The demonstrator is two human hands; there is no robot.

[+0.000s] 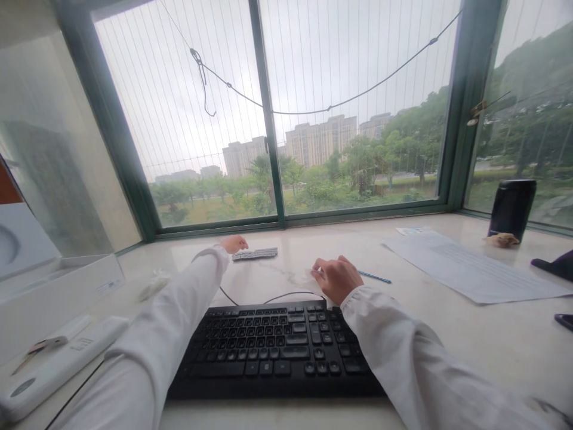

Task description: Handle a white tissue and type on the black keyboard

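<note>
A black keyboard (273, 349) lies on the pale marble sill in front of me, its cable curling away behind it. My left hand (233, 243) reaches far forward in a white sleeve and touches the left end of a small grey ridged strip (255, 254) lying flat near the window. My right hand (335, 278) rests just behind the keyboard's right corner with fingers curled, pressing on a faint whitish scrap (308, 275); whether it grips the scrap I cannot tell. A thin blue pen (375, 277) lies just right of that hand.
A large white paper sheet (474, 269) lies at the right, a black cylinder (511, 208) behind it. A white box (49, 295) and white remote-like devices (62, 361) sit at the left. Dark objects (555, 266) at the right edge. Green-framed windows (268, 119) close off the back.
</note>
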